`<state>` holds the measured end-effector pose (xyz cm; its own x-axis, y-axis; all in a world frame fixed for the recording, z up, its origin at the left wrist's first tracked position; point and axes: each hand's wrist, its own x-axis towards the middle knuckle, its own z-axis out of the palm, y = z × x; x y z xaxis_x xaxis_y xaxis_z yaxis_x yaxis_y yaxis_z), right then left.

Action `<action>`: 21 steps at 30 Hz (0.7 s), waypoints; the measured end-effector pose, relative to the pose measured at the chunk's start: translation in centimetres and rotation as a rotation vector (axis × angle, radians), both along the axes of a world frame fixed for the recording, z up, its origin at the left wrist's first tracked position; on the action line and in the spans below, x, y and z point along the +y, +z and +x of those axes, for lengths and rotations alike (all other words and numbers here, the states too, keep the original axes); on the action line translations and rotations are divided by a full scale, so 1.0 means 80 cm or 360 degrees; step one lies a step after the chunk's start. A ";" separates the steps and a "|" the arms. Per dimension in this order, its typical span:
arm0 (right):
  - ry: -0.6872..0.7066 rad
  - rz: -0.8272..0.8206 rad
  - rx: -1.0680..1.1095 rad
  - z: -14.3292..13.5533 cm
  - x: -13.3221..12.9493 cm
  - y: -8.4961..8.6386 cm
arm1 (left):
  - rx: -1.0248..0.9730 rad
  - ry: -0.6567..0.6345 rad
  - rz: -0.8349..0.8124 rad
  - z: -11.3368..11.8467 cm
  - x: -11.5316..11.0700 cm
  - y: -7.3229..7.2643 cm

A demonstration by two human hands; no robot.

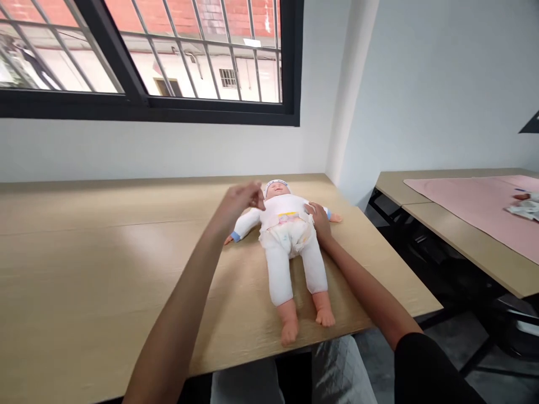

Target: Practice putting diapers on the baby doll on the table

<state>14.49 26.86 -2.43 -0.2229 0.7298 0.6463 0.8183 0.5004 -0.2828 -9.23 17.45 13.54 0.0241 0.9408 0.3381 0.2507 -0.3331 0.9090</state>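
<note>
On table [126, 269] — diapered doll [274, 221] | right hand [320, 221] against side | barred window [202, 109] beyond

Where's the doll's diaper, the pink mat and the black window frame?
Doll's diaper [288, 235]: head view, on its front.
Pink mat [475, 202]: head view, on a bare part.
Black window frame [115, 50]: head view, middle post.

Here lies the doll [289, 229] on the surface [126, 280], head [277, 191] at twelve o'clock, right hand [319, 221] touching at two, left hand [244, 198] raised at ten.

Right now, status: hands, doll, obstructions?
Left hand near doll. Right hand against its side. Doll face-up on table, diaper on. No obstruction visible.
</note>
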 end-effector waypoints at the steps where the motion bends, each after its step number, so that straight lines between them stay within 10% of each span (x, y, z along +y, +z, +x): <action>1: 0.0016 0.0000 -0.0003 0.003 -0.007 0.001 | 0.0062 0.0084 -0.0024 -0.002 0.007 -0.015; 7: 0.0087 -0.0165 0.0541 0.023 -0.038 0.000 | 0.0174 0.0311 -0.0112 -0.009 0.010 -0.107; 15: 0.0434 -0.0998 0.1677 0.023 -0.056 0.002 | -0.0006 0.0306 -0.0219 -0.006 0.003 -0.143; 21: 0.0839 -0.1397 0.1889 0.011 -0.074 0.020 | 0.0174 0.0259 -0.0144 -0.008 0.013 -0.165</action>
<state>15.33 20.94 -0.82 -0.2561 0.9647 0.0622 -0.2823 -0.0130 -0.9592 -9.83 18.49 0.35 -0.0989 0.9616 0.2559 0.3934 -0.1984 0.8977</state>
